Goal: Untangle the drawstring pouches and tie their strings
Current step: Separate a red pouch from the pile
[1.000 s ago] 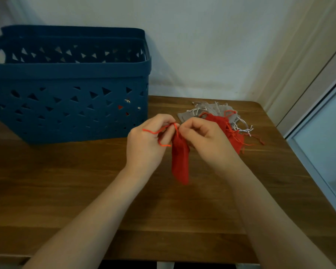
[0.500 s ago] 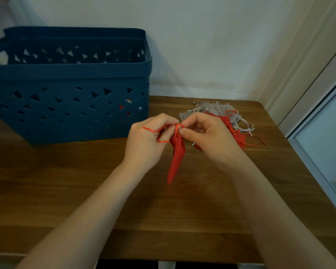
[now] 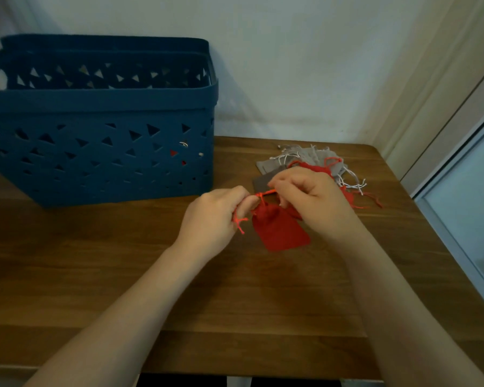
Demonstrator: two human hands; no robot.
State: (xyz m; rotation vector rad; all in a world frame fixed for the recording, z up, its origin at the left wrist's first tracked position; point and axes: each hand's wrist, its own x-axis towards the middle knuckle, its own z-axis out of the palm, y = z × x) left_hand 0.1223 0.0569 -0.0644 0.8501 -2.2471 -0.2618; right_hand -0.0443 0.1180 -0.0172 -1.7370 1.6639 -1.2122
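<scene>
Since the earlier frames, both hands have drawn slightly apart and the red pouch (image 3: 281, 230) has turned from a narrow hanging strip to show its broad face. Left hand (image 3: 215, 219): fingers curled, pinching one end of the orange drawstring (image 3: 264, 194), whose knotted tail hangs below the fingers. Right hand (image 3: 313, 199): fingertips pinching the other end of the same drawstring. The string runs short and taut between the hands. The pouch hangs from the string, below and between both hands, above the wooden table (image 3: 151, 289). A pile of grey and red pouches (image 3: 305, 159) lies behind the right hand, partly hidden by it. A blue perforated basket (image 3: 95, 152) stands at the table's far left, well apart from the hands.
</scene>
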